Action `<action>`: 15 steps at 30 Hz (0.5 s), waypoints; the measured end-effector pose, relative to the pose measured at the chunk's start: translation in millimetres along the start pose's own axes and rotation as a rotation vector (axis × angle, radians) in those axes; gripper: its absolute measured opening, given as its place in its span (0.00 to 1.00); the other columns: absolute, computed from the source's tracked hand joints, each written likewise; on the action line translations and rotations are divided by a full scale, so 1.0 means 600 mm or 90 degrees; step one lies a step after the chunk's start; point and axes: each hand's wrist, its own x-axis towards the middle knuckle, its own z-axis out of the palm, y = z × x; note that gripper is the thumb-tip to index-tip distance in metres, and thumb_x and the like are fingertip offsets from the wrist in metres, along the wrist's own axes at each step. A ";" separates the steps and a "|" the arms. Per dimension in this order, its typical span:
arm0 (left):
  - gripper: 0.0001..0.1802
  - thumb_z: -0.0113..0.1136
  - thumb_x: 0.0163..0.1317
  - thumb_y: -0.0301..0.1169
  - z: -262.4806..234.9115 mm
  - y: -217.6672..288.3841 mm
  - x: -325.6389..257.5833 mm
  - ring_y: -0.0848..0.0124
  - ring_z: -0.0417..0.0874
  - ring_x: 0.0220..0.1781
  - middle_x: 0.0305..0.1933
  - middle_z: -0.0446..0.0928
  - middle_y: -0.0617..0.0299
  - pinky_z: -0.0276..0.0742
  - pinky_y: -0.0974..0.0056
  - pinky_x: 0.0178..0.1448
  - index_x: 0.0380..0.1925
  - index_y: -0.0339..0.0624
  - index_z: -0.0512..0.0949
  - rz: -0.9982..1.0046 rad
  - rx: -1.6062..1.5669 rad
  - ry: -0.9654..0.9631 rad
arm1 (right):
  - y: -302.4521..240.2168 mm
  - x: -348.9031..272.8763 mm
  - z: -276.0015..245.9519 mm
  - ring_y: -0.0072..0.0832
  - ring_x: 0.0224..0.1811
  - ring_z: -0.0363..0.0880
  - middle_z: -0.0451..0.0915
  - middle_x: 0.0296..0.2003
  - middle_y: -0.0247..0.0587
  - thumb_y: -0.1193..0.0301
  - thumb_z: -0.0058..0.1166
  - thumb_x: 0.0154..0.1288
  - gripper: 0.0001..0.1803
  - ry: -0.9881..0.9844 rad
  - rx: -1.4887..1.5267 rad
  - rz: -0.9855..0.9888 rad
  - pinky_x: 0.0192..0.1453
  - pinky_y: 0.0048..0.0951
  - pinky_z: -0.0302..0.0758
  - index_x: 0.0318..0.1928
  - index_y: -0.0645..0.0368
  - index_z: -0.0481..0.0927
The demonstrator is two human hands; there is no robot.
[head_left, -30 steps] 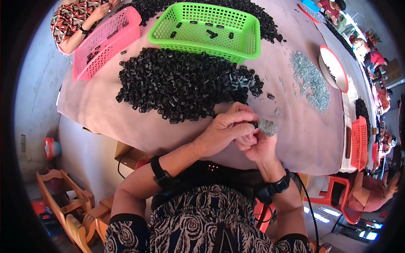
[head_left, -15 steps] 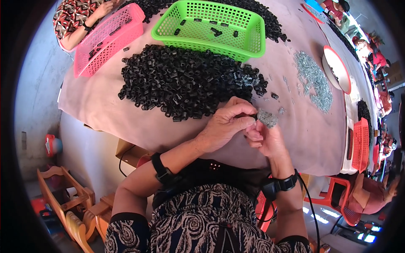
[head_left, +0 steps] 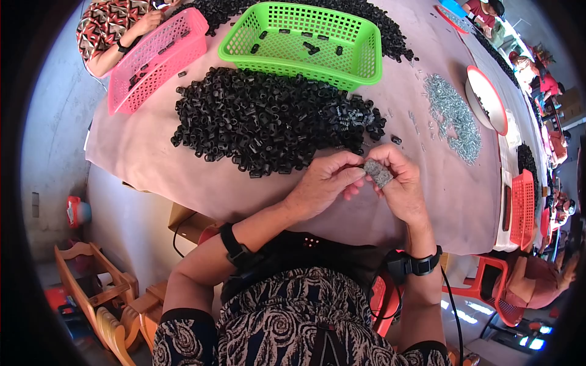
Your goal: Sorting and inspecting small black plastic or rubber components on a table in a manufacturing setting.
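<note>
My left hand (head_left: 326, 186) is closed in a pinch between thumb and forefinger, just past the near edge of the pile. A small black plastic part (head_left: 361, 165) shows only as a dark sliver at those fingertips. My right hand (head_left: 403, 190) meets it there, fingers bent and pressed together; what they pinch is hidden. A grey speckled wrap (head_left: 379, 174) covers one of the right hand's digits. Beyond both hands spreads a heap of small black ring-like plastic parts (head_left: 244, 119), with a cluster of metal springs (head_left: 353, 117) on its right end.
A green basket (head_left: 299, 68) holding several black parts stands behind the heap. To its left is a pink basket (head_left: 160, 73), near another person's arm (head_left: 125, 46). Loose small metal pieces (head_left: 455, 116) lie at right beside a red-rimmed white bowl (head_left: 497, 104).
My right hand has turned and risen, its fingers now up against the left fingertips. The black part, plainer before, is now mostly covered. The left hand has barely moved.
</note>
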 end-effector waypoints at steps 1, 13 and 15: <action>0.12 0.50 0.67 0.31 -0.001 0.002 0.000 0.79 0.75 0.32 0.34 0.75 0.64 0.75 0.72 0.36 0.45 0.34 0.74 0.000 0.000 0.000 | -0.003 0.000 -0.001 0.09 0.27 0.66 0.72 0.26 0.26 0.83 0.48 0.60 0.06 0.000 0.000 0.000 0.28 0.13 0.64 0.37 0.60 0.72; 0.11 0.52 0.66 0.30 0.001 0.001 -0.003 0.79 0.76 0.28 0.29 0.76 0.63 0.75 0.72 0.31 0.42 0.33 0.77 -0.024 0.019 0.014 | -0.012 0.004 -0.015 0.07 0.21 0.65 0.71 0.21 0.24 0.83 0.52 0.57 0.05 -0.040 -0.043 0.060 0.21 0.15 0.62 0.32 0.60 0.73; 0.10 0.53 0.65 0.29 -0.002 0.001 -0.004 0.78 0.76 0.26 0.28 0.76 0.63 0.75 0.73 0.30 0.41 0.33 0.77 -0.047 0.023 0.001 | -0.016 0.004 -0.014 0.07 0.16 0.64 0.71 0.19 0.24 0.82 0.53 0.57 0.05 -0.053 -0.032 0.061 0.15 0.14 0.58 0.31 0.59 0.73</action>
